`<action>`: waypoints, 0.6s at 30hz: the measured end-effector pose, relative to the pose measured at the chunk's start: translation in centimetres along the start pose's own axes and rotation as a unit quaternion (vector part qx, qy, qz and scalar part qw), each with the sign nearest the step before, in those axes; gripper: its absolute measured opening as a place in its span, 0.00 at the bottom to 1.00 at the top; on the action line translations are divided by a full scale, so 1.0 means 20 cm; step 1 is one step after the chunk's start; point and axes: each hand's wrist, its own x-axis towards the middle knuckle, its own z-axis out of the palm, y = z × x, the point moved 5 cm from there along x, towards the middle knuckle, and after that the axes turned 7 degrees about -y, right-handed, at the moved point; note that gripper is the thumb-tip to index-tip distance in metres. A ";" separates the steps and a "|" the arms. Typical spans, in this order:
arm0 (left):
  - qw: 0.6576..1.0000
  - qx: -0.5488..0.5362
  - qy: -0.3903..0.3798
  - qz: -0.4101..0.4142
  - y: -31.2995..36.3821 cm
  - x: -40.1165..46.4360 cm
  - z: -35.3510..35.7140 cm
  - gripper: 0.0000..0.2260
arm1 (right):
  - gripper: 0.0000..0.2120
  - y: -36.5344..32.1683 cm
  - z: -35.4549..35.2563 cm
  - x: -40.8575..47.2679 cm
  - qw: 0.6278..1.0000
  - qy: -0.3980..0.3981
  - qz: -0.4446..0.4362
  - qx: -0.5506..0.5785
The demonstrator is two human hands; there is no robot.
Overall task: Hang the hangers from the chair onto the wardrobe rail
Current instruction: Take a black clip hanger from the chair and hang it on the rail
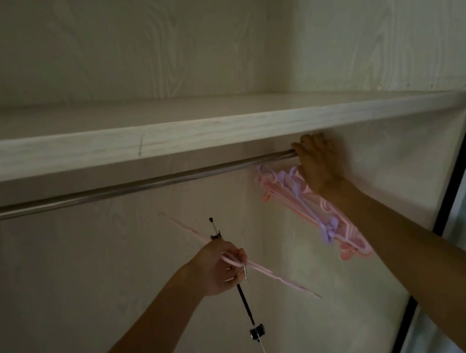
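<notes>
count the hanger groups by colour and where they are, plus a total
Pink and lilac plastic hangers in a bunch at the metal rail, under the right hand: 1 bunch
Pink hanger in the left hand: 1
Black clip hanger, same hand: 1
Total: 3

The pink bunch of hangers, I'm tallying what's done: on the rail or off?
Cannot tell: the hangers dangle just under the rail, but the right hand hides their hooks.

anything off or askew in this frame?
Mostly the bunch of pink and lilac hangers by the right hand at the rail: it slants steeply instead of hanging level. The left hand holds a pink hanger and a black clip hanger crossed.
</notes>
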 end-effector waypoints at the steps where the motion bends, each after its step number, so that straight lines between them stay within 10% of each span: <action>1: 1.000 -0.004 -0.002 -0.004 0.00 0.00 0.00 0.13 | 0.25 0.02 0.00 0.01 1.000 -0.003 0.005 0.002; 8: 0.999 0.004 -0.046 0.002 -0.02 -0.04 -0.03 0.11 | 0.09 -0.24 -0.19 -0.35 0.967 0.173 -0.104 0.155; 13: 0.997 0.031 -0.067 -0.012 -0.12 -0.08 -0.05 0.07 | 0.42 -0.62 0.16 -0.99 0.801 -0.414 -0.139 0.410; 15: 0.996 0.026 -0.080 -0.039 -0.19 -0.10 -0.05 0.07 | 0.48 -0.64 0.33 -1.15 0.789 -0.446 -0.108 0.408; 18: 0.990 -0.023 -0.118 -0.069 -0.29 -0.13 -0.06 0.19 | 0.21 -0.62 0.49 -1.30 0.820 -0.420 -0.050 0.385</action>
